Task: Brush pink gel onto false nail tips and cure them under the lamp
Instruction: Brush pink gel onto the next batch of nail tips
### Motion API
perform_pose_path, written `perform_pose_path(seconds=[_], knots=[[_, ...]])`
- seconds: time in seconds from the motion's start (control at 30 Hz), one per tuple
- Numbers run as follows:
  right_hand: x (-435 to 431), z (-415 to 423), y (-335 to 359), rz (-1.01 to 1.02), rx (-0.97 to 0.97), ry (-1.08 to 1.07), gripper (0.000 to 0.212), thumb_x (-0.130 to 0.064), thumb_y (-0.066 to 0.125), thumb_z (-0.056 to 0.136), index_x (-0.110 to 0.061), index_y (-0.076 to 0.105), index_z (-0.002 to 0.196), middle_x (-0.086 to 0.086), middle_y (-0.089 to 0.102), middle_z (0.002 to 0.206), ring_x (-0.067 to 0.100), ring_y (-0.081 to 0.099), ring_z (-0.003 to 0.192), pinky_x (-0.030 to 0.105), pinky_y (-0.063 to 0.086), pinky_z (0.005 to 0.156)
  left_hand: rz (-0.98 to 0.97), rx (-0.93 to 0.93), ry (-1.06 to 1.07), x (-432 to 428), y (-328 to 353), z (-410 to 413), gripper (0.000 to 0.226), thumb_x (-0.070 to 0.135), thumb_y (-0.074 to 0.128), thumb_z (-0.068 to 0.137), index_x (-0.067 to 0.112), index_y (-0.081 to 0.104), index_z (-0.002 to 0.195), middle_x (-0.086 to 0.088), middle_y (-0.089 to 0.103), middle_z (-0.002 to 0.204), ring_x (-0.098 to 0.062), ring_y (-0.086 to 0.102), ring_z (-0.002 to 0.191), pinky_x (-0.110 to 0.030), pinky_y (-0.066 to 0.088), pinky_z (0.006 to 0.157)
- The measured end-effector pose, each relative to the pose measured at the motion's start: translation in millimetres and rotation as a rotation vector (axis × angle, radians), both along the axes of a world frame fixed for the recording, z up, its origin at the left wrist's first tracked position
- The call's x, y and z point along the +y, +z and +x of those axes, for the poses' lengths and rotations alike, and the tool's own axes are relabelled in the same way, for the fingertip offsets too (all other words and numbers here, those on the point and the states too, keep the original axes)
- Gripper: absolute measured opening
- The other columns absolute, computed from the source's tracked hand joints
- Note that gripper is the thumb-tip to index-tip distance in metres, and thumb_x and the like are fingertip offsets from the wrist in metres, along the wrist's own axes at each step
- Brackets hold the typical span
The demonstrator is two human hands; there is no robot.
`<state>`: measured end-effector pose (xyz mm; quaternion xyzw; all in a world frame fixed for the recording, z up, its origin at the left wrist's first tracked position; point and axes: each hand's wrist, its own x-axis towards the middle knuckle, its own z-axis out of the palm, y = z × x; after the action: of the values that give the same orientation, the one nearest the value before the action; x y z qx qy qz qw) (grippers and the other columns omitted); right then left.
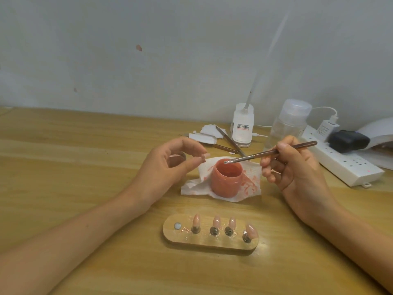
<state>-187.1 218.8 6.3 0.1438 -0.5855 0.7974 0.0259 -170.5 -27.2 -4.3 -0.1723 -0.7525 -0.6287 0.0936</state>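
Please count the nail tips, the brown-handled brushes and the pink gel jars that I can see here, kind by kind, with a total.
Nail tips: 5, four on the wooden stand, one pinched in the left hand.
Brown-handled brushes: 3, one held in the right hand, two lying farther back.
Pink gel jars: 1.
Total: 9.

No text legible at this range.

White stand (243, 133), past the bristle end of the brush (272, 153) pinched in the right hand (297, 167): label (243, 126) on its front face, a few dark lines of print above a red line, too small and blurred to read.

Charger plug (325, 128), beyond the knuckles of that hand, seated in the power strip (344, 165): faint grey print on its face, unreadable.

Small red dot (368, 170) at the strip's near end, right of the gripping hand. No characters made out beside it.
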Motion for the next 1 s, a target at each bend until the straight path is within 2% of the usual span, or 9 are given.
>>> perform_pose_path(seconds=[0.07, 0.13, 0.17, 0.23, 0.3, 0.47, 0.63, 0.8, 1.0], knots=[[-1.5, 0.8, 0.1, 0.047, 0.036, -0.009, 0.017, -0.029, 0.055, 0.084, -0.015, 0.046, 0.082, 0.006, 0.068, 0.066, 0.015, 0.063, 0.054, 0.019, 0.049, 0.047, -0.048, 0.023, -0.022, -1.2, -2.6, -0.9, 0.009, 0.029, 0.074, 0.083, 0.029, 0.067, 0.089, 0.006, 0.068, 0.088, -0.035, 0.047, 0.064, -0.016, 0.039, 0.053], [-3.6, 0.7, -0.8, 0.075, 0.054, -0.022, 0.019, -0.031, 0.056, 0.084, -0.014, 0.047, 0.082, 0.007, 0.069, 0.068, 0.016, 0.064, 0.056, 0.02, 0.05, 0.047, -0.111, 0.054, -0.038, -2.4, -5.5, -2.1, 0.008, 0.027, 0.074, 0.086, 0.028, 0.066, 0.086, 0.007, 0.066, 0.085, -0.038, 0.046, 0.063, -0.023, 0.04, 0.055], [-4.7, 0.4, -1.5, 0.081, 0.056, -0.029, 0.02, -0.032, 0.056, 0.084, -0.014, 0.047, 0.082, 0.007, 0.069, 0.068, 0.016, 0.064, 0.056, 0.02, 0.05, 0.048, -0.142, 0.072, -0.048, -2.6, -6.3, -2.7, 0.006, 0.027, 0.071, 0.085, 0.028, 0.066, 0.086, 0.01, 0.065, 0.086, -0.035, 0.046, 0.061, -0.024, 0.041, 0.056], [-6.5, 0.1, -2.5, 0.088, 0.048, -0.04, 0.021, -0.034, 0.056, 0.083, -0.015, 0.048, 0.082, 0.006, 0.07, 0.068, 0.014, 0.064, 0.057, 0.02, 0.05, 0.048, -0.2, 0.111, -0.069, -2.3, -7.3, -3.0, 0.004, 0.026, 0.068, 0.086, 0.029, 0.066, 0.087, 0.013, 0.065, 0.089, -0.017, 0.046, 0.058, -0.024, 0.042, 0.058], [-7.4, -0.1, -2.8, 0.094, 0.039, -0.043, 0.021, -0.034, 0.056, 0.083, -0.016, 0.048, 0.082, 0.005, 0.07, 0.069, 0.013, 0.063, 0.058, 0.019, 0.049, 0.048, -0.238, 0.136, -0.092, -1.4, -8.0, -3.4, 0.004, 0.027, 0.067, 0.087, 0.03, 0.065, 0.088, 0.012, 0.064, 0.092, -0.012, 0.045, 0.059, -0.025, 0.042, 0.059], [-7.9, -0.2, -1.9, 0.127, 0.012, -0.05, 0.021, -0.036, 0.056, 0.083, -0.017, 0.048, 0.081, 0.003, 0.07, 0.069, 0.011, 0.06, 0.057, 0.019, 0.047, 0.048, -0.269, 0.142, -0.089, -1.0, -8.3, -5.3, 0.008, 0.024, 0.064, 0.088, 0.031, 0.064, 0.089, 0.013, 0.063, 0.093, -0.035, 0.049, 0.063, -0.035, 0.044, 0.057], [-8.0, 0.7, -3.7, 0.162, 0.01, -0.079, 0.017, -0.026, 0.054, 0.094, -0.015, 0.048, 0.084, 0.004, 0.069, 0.068, 0.011, 0.06, 0.056, 0.019, 0.046, 0.046, -0.269, 0.137, -0.088, -0.8, -8.6, -7.1, 0.007, 0.025, 0.065, 0.088, 0.031, 0.063, 0.089, 0.015, 0.063, 0.093, -0.042, 0.049, 0.063, -0.032, 0.041, 0.059], [-5.1, 0.8, -3.3, 0.123, 0.011, -0.127, 0.018, -0.019, 0.049, 0.1, -0.016, 0.048, 0.083, 0.004, 0.069, 0.066, 0.01, 0.058, 0.054, 0.017, 0.042, 0.043, -0.256, 0.14, -0.092, -0.7, -9.3, -6.7, 0.004, 0.024, 0.065, 0.087, 0.027, 0.064, 0.089, 0.015, 0.063, 0.092, -0.041, 0.047, 0.061, -0.032, 0.038, 0.059], [-6.4, 2.5, -3.1, 0.186, 0.044, -0.137, 0.016, -0.017, 0.049, 0.101, -0.014, 0.048, 0.085, 0.006, 0.07, 0.068, 0.01, 0.057, 0.053, 0.017, 0.04, 0.041, -0.262, 0.152, -0.084, 0.1, -8.6, -6.1, 0.004, 0.024, 0.065, 0.088, 0.023, 0.065, 0.092, 0.013, 0.064, 0.093, -0.046, 0.051, 0.065, -0.048, 0.043, 0.057]])
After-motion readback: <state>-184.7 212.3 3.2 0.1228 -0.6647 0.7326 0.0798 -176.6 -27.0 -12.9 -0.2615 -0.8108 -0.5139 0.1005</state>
